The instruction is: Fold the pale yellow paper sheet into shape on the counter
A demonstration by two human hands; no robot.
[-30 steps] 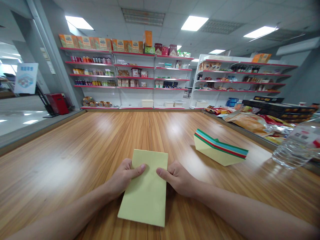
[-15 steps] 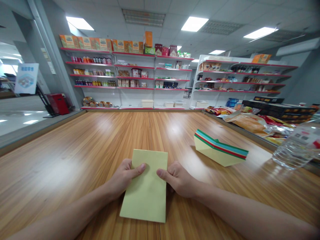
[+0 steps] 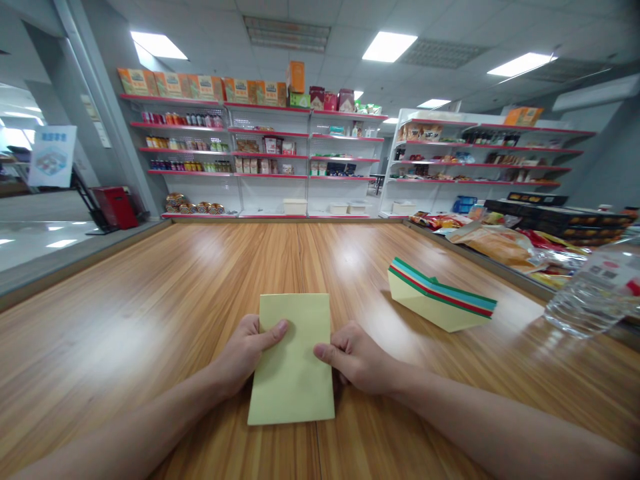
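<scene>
We note the paper [image 3: 295, 373], lower centre of the frame, sits squarer than a second ago, its bottom edge higher. Our left hand [image 3: 250, 353] and right hand [image 3: 361, 359] clamp opposite sides, thumbs [image 3: 274, 335] uppermost.

A clear plastic bottle [image 3: 583, 303] stands on the desk [image 3: 200, 260] by its right edge. Past that edge lie snack bags [image 3: 500, 245], with dark boxes [image 3: 565, 219] stacked behind them. Beyond the far edge, white shelves [image 3: 270, 192] with red strips carry orange cartons [image 3: 205, 88] on top, rows of small bottles [image 3: 183, 121] below, and pale tubs [image 3: 295, 207] at the bottom. A red box [image 3: 115, 207] and a sign [image 3: 53, 157] are beyond the far left corner.
</scene>
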